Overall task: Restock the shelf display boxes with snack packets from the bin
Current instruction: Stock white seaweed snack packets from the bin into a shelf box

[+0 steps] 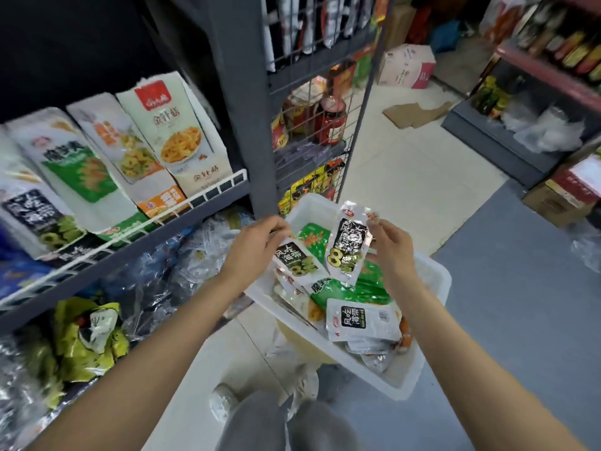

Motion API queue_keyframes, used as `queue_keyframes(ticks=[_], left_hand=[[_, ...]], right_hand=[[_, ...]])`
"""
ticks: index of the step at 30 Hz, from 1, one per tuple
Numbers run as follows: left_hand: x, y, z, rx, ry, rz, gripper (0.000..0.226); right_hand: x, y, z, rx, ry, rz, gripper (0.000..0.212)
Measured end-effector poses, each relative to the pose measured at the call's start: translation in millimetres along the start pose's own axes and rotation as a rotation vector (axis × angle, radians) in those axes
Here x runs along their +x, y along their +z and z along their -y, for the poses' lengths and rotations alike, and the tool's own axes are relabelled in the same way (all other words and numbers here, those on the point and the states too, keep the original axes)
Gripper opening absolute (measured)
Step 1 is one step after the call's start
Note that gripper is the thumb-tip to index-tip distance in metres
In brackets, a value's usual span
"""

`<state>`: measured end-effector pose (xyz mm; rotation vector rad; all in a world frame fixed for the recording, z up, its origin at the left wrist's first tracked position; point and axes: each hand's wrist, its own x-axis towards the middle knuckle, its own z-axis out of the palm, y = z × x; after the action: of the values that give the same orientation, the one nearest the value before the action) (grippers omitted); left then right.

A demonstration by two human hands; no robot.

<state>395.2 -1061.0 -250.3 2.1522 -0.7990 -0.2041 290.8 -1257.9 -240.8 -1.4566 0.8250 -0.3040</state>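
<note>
Though blurred, 金针菇 display box (pixel 182 138).

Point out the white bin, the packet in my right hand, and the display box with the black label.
white bin (pixel 432 323), head view, bare right rim.
packet in the right hand (pixel 349 245), head view, printed front.
black-label display box (pixel 32 213), head view, black label.
</note>
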Motion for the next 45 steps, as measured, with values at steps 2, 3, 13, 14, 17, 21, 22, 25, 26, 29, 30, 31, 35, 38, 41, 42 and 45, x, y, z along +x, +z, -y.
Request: queue_keyframes(ticks=[2, 3, 13, 14, 17, 21, 22, 25, 26, 29, 30, 31, 35, 38, 41, 42, 45], left_hand=[[-2, -33, -1, 0.022, -0.010, -0.061, 0.012], [-4, -50, -2, 0.033, -0.024, -0.106, 0.013], [-54, -239, 13, 0.165, -0.153, -0.573, 0.015], [-58, -256, 16, 0.198, -0.159, -0.614, 0.014], [-63, -301, 28, 0.306, -0.145, -0.701, 0.013], [-61, -334, 53, 0.398, -0.116, -0.677, 0.014], [-59, -337, 59, 0.436, -0.108, -0.653, 0.014], [-53, -332, 80, 0.500, -0.137, -0.495, 0.017], [-51, -327, 87, 0.509, -0.154, -0.428, 0.018], [-51, -306, 104, 0.568, -0.189, -0.255, 0.020], [-51, -299, 108, 0.605, -0.192, -0.214, 0.020], [-52, -294, 111, 0.639, -0.200, -0.178, 0.019], [-52, -296, 112, 0.704, -0.190, -0.140, 0.025], [-59, -308, 109, 0.690, -0.262, -0.212, 0.034], [-69, -320, 114, 0.454, -0.377, -0.345, 0.031], [-73, -322, 116, 0.333, -0.394, -0.403, 0.028], [-85, -325, 111, 0.094, -0.366, -0.499, 0.030]], right_hand=[[-1, 26, 12, -0.062, -0.060, 0.066, 0.022], [-1, 40, 19, -0.079, -0.089, 0.103, 0.025], [-44, 197, 108, -0.168, -0.346, 0.515, 0.022], [-49, 212, 115, -0.178, -0.365, 0.526, 0.022], [-63, 247, 131, -0.140, -0.386, 0.558, 0.016], [-72, 277, 140, -0.125, -0.389, 0.572, 0.017], [-74, 282, 140, -0.121, -0.385, 0.576, 0.018], [-75, 295, 139, -0.109, -0.374, 0.578, 0.022], [-74, 299, 138, -0.111, -0.382, 0.585, 0.024], [-74, 306, 136, -0.131, -0.381, 0.596, 0.022], [-73, 307, 135, -0.132, -0.380, 0.600, 0.021], [-73, 308, 135, -0.133, -0.378, 0.605, 0.021], [-73, 311, 137, -0.123, -0.377, 0.624, 0.017], [-75, 316, 137, -0.110, -0.363, 0.651, 0.016], [-81, 328, 136, -0.088, -0.349, 0.684, 0.009], [-82, 333, 135, -0.090, -0.358, 0.695, 0.008], [-87, 353, 129, -0.131, -0.387, 0.719, 0.008]])
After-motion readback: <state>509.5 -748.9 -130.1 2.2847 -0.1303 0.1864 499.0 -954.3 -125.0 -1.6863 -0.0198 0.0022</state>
